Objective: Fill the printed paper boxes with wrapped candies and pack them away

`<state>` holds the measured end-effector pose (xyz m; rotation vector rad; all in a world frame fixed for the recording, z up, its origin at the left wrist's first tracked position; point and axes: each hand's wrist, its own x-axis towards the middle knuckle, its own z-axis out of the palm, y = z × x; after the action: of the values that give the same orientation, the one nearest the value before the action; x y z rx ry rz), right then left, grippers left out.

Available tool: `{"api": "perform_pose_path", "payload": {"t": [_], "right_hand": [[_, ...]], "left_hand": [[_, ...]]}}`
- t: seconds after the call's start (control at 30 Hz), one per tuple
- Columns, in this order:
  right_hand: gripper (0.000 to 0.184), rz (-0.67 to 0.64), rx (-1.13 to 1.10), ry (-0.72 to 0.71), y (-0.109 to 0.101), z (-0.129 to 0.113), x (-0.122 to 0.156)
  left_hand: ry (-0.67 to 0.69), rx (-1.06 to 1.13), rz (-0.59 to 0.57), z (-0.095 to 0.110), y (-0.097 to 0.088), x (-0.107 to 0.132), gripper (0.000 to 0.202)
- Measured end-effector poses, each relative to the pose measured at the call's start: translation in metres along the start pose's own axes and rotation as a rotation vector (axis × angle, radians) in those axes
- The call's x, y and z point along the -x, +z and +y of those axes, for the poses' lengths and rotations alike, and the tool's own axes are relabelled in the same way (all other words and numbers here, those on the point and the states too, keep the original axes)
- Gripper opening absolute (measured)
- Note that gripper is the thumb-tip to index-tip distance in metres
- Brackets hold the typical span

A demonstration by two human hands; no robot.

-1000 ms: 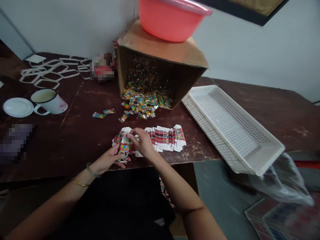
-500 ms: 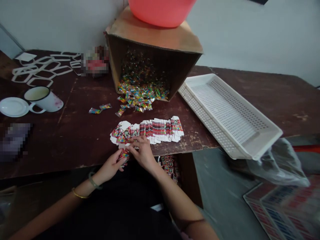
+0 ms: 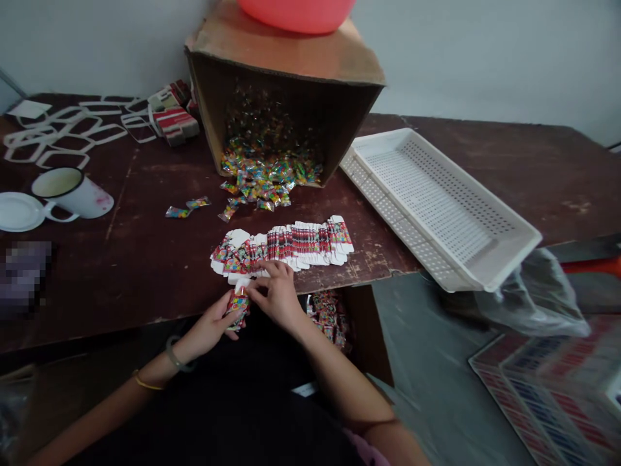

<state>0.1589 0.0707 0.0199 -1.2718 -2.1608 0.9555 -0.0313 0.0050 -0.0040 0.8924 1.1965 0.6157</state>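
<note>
A small printed card box (image 3: 238, 304) with red and coloured patterns sits between both my hands at the table's near edge. My left hand (image 3: 209, 326) cups it from below, fingers curled round it. My right hand (image 3: 276, 294) pinches its top flap. Just behind lies a fanned row of flat printed box blanks (image 3: 286, 244). Further back, a tipped cardboard carton (image 3: 286, 97) spills a heap of small colourful wrapped sweets (image 3: 264, 178) onto the dark wooden table (image 3: 145, 259).
A white perforated plastic tray (image 3: 436, 207) overhangs the table's right front edge. A mug (image 3: 70, 191) and a white saucer (image 3: 17, 212) stand at the left, white card cut-outs (image 3: 63, 133) behind. A pink basin (image 3: 295, 10) rests on the carton. Printed sheets (image 3: 548, 388) lie on the floor.
Both hands drew the small box back from the row of blanks toward the table edge. The camera tilted down and left, so everything sits higher in view.
</note>
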Motion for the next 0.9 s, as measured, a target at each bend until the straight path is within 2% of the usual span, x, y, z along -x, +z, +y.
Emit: {"api": "perform_pose_path", "payload": {"t": [0.07,0.1,0.13,0.23,0.27,0.37,0.43,0.57,0.63,0.73,0.8,0.9], "right_hand": [[0.018,-0.145,-0.176,-0.056,-0.001,0.000,0.002],[0.021,-0.177,-0.278,-0.069,-0.001,0.000,0.004],[0.024,-0.157,-0.390,-0.048,0.002,0.000,0.007],[0.029,0.043,-0.784,0.198,0.016,0.004,0.017],[0.032,0.056,-0.926,0.289,0.022,0.006,0.020],[0.038,-0.132,-1.187,0.435,0.035,0.010,0.025],[0.032,-0.197,-1.139,0.411,0.035,0.009,0.027],[0.024,-0.106,-0.740,0.087,0.023,-0.001,0.029],[0.026,-0.073,-0.666,0.005,0.016,-0.004,0.028],[0.026,-0.039,-0.742,0.092,0.012,0.000,0.022],[0.029,-0.056,-0.793,0.173,0.012,0.007,0.019],[0.027,-0.007,-0.741,0.132,0.014,0.012,0.020]], "left_hand": [[0.007,0.001,0.006,0.005,-0.002,0.000,0.056],[0.010,0.010,0.010,0.007,-0.002,0.001,0.057],[0.010,0.031,0.018,0.010,-0.002,0.001,0.057],[-0.016,0.141,0.046,0.016,-0.001,0.003,0.055],[-0.032,0.176,0.034,0.018,0.000,0.005,0.057],[-0.065,0.182,-0.038,0.021,0.002,0.008,0.051],[-0.060,0.112,-0.035,0.022,0.002,0.008,0.044],[-0.078,0.072,-0.006,0.023,0.005,0.003,0.032],[-0.089,0.116,-0.016,0.022,0.006,0.000,0.032],[-0.054,0.178,-0.057,0.021,0.007,-0.002,0.036],[-0.025,0.189,-0.132,0.020,0.005,-0.001,0.038],[0.011,0.140,-0.217,0.019,0.000,0.002,0.041]]}}
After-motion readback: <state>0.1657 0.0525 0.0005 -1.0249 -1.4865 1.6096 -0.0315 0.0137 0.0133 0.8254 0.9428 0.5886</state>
